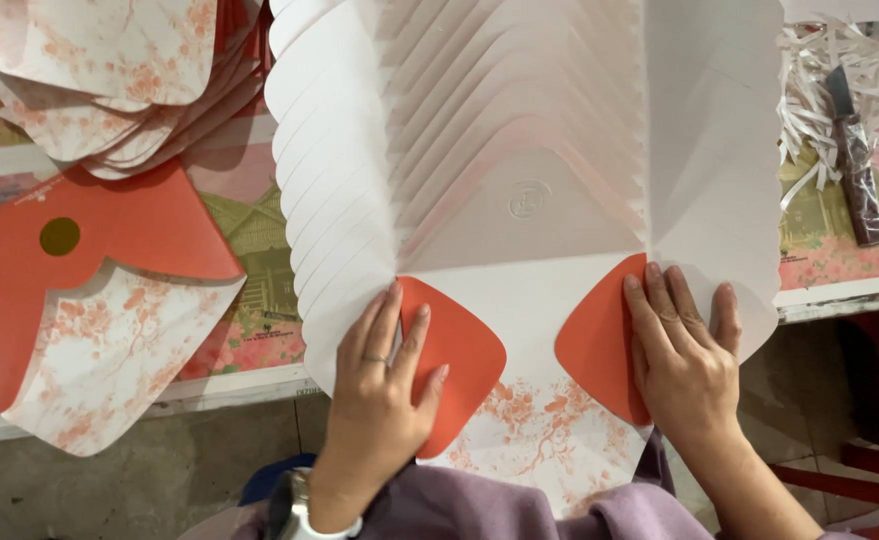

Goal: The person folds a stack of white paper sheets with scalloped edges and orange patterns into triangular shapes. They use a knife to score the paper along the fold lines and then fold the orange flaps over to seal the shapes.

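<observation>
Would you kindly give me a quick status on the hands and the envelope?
Left hand flat on left red flap. Right hand flat on right red flap. Envelope tops fanned stack. Nothing in the way.

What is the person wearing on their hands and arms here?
The hands are bare, without gloves. The left hand has a thin ring on one finger and a watch with a pale band and metallic case at the wrist. The right hand wears nothing that shows. Purple fabric, likely sleeves, bunches near the wrists.

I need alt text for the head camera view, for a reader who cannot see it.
Two bare hands, left hand and right hand, press the red side flaps of the front envelope blank in a fanned white stack on a table; a knife lies among paper scraps at right.
</observation>
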